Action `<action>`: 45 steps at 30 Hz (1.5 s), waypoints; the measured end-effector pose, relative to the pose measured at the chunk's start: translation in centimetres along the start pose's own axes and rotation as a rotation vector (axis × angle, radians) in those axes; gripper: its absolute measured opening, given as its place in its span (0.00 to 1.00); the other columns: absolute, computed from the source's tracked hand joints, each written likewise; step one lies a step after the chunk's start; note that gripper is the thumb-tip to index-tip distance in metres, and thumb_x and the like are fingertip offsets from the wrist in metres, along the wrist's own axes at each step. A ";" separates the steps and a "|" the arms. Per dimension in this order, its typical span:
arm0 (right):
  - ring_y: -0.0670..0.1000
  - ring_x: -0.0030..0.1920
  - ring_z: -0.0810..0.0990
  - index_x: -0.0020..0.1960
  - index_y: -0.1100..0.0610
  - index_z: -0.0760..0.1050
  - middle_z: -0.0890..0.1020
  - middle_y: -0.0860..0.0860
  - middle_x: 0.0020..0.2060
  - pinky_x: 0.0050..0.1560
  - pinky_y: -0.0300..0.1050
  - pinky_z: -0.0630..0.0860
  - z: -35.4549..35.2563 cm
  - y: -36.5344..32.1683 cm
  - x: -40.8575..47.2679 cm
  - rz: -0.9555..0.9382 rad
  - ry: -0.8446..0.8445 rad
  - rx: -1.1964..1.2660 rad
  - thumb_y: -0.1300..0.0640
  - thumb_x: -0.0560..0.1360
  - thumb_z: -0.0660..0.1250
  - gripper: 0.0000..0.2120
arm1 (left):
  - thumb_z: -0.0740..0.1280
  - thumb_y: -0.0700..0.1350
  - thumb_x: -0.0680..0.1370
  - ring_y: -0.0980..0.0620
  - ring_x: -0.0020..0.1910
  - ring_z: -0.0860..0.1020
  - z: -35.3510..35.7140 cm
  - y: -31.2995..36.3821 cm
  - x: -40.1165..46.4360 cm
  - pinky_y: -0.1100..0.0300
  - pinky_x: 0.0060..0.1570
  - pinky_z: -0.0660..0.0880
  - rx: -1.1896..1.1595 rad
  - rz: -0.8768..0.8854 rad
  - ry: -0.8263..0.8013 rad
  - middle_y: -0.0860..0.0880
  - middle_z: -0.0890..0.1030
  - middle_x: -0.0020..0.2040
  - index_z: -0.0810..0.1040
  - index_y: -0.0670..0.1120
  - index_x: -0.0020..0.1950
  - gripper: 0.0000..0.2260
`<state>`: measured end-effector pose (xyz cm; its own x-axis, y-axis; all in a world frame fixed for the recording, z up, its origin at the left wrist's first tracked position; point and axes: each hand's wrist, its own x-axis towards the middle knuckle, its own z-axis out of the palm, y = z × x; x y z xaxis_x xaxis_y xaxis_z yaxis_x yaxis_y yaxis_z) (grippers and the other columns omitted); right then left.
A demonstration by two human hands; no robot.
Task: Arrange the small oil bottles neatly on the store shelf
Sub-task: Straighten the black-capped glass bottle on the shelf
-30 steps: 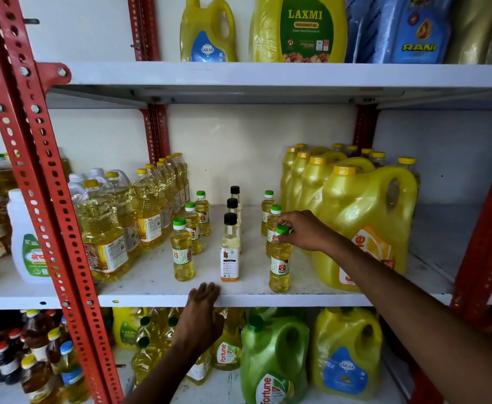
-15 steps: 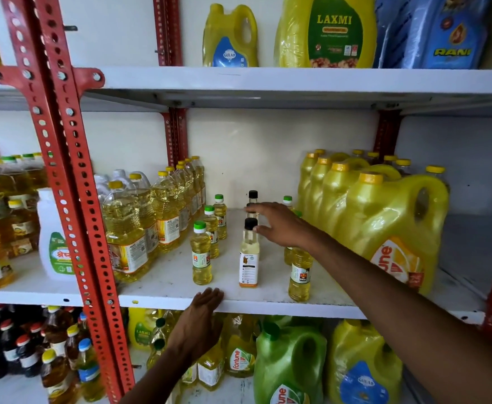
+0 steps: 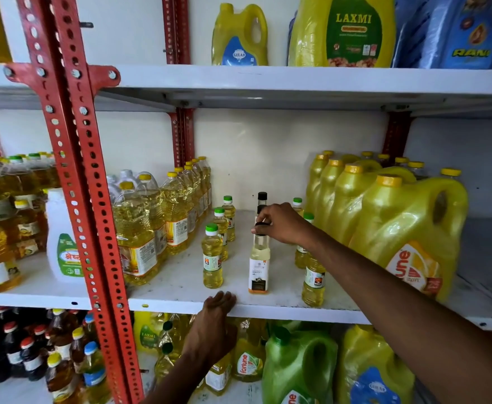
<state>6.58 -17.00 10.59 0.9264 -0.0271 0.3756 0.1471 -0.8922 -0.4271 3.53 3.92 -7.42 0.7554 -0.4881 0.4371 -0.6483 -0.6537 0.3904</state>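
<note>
Head view: the right hand (image 3: pixel 282 224) pinches the black cap of the front black-capped bottle (image 3: pixel 259 263), which stands upright on the middle shelf (image 3: pixel 180 287), near its front edge. The left hand (image 3: pixel 214 325) lies flat and open against that front edge, gripping nothing. Left of the black-capped bottle runs a row of three green-capped bottles (image 3: pixel 212 258); right of it another small row (image 3: pixel 313 282) stands under the forearm.

The risks, as I judge them: the bottle is tall and narrow and is held only at its top, so a sideways push could tip it off the shelf edge. The forearm passes over the right row, and a drop of the elbow could knock those bottles into each other or against the jugs (image 3: pixel 408 228) just beyond them.

Hard to make out: two more black caps behind the held bottle are partly covered by the fingers, so their spacing is unclear. The right row's middle bottles are hidden by the wrist and arm. Whether the held bottle's base is touching the shelf or slightly lifted cannot be told.
</note>
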 end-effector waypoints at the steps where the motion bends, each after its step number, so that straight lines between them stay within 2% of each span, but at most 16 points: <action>1: 0.50 0.43 0.80 0.48 0.57 0.83 0.85 0.58 0.47 0.36 0.35 0.69 0.2 0.0 0.0 0.007 0.013 -0.007 0.49 0.67 0.75 0.15 | 0.64 0.43 0.75 0.51 0.76 0.56 0.0 0.0 0.0 0.62 0.70 0.49 0.000 0.000 -0.001 0.48 0.64 0.75 0.61 0.47 0.74 0.27; 5: 0.55 0.54 0.80 0.55 0.56 0.80 0.83 0.59 0.53 0.52 0.44 0.75 0.3 -0.3 -0.3 0.003 -0.035 -0.021 0.48 0.66 0.76 0.20 | 0.64 0.44 0.74 0.51 0.76 0.56 0.1 0.0 0.0 0.62 0.70 0.50 -0.008 -0.020 -0.010 0.49 0.64 0.75 0.61 0.47 0.74 0.28; 8: 0.57 0.58 0.78 0.58 0.56 0.79 0.81 0.59 0.56 0.55 0.45 0.73 0.3 -0.5 -0.5 -0.005 -0.092 -0.023 0.54 0.68 0.76 0.20 | 0.65 0.43 0.73 0.51 0.76 0.57 0.1 -0.1 0.1 0.60 0.71 0.52 -0.018 -0.031 -0.015 0.48 0.64 0.75 0.62 0.48 0.73 0.29; 11: 0.57 0.58 0.77 0.57 0.56 0.79 0.81 0.59 0.56 0.55 0.46 0.74 0.0 -0.5 -0.6 0.005 -0.108 -0.031 0.55 0.68 0.76 0.19 | 0.65 0.43 0.74 0.51 0.76 0.57 0.1 0.0 0.0 0.60 0.70 0.51 -0.019 -0.027 -0.008 0.48 0.64 0.75 0.62 0.47 0.73 0.28; 16: 0.55 0.52 0.80 0.55 0.56 0.80 0.82 0.59 0.53 0.48 0.42 0.73 -0.1 -0.4 -1.2 0.009 -0.101 -0.033 0.54 0.66 0.77 0.18 | 0.64 0.43 0.74 0.51 0.76 0.56 0.0 0.2 -0.1 0.60 0.71 0.50 -0.002 -0.018 -0.013 0.48 0.64 0.75 0.61 0.46 0.74 0.28; 32: 0.54 0.52 0.81 0.52 0.54 0.81 0.83 0.57 0.51 0.54 0.49 0.78 -0.5 -0.5 -2.2 -0.028 -0.116 -0.050 0.55 0.66 0.77 0.15 | 0.66 0.44 0.73 0.49 0.75 0.59 0.3 0.2 0.0 0.59 0.70 0.53 0.007 -0.046 -0.028 0.46 0.66 0.75 0.62 0.46 0.73 0.29; 40: 0.53 0.52 0.81 0.53 0.56 0.81 0.84 0.56 0.51 0.49 0.42 0.73 -0.6 -0.5 -2.3 -0.020 -0.119 -0.051 0.56 0.66 0.76 0.16 | 0.66 0.44 0.75 0.49 0.76 0.57 0.2 0.4 0.1 0.54 0.74 0.55 0.027 -0.052 -0.049 0.47 0.63 0.76 0.60 0.46 0.74 0.29; 45: 0.55 0.56 0.79 0.54 0.55 0.80 0.83 0.57 0.53 0.53 0.45 0.75 -0.7 -0.6 -2.3 -0.016 -0.126 -0.060 0.55 0.67 0.76 0.17 | 0.65 0.44 0.75 0.50 0.76 0.56 0.1 0.3 0.0 0.58 0.73 0.49 0.023 -0.016 -0.039 0.46 0.63 0.76 0.59 0.45 0.74 0.28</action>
<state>4.09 -16.67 10.52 0.9608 0.0407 0.2741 0.1445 -0.9176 -0.3702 3.32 3.63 -7.37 0.7694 -0.4989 0.3989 -0.6337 -0.6749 0.3781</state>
